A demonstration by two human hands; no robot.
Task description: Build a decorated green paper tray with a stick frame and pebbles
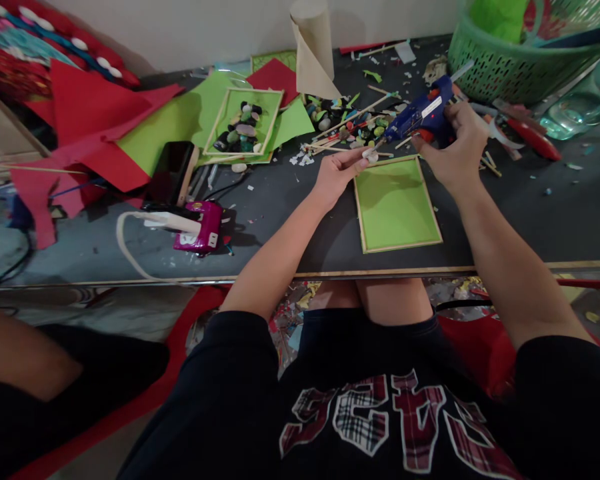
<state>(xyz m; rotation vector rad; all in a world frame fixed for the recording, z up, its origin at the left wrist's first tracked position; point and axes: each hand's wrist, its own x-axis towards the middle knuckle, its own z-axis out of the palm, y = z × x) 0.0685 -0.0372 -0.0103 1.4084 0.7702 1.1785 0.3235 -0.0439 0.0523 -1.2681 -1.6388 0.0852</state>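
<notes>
Pinched in the fingertips of my left hand [336,175] is a small white pebble [370,155]. My right hand [459,148] grips a blue hot glue gun [423,115], its nozzle pointing left and down towards the pebble; whether the tip touches it I cannot tell. Just below both hands lies a green card [397,203] edged with thin wooden sticks. Behind the nozzle is a loose heap of coloured pebbles [325,124] and sticks. A second framed green card [265,127], with dark and pale stones on it, lies further left.
A green basket [495,70] and a glass of water [580,100] stand at the right, near red-handled scissors [535,137]. Leftward are a purple power socket [200,230], a phone [169,172] and red paper [95,113]. A cardboard roll [314,40] stands at the back. Another person's limb shows at lower left.
</notes>
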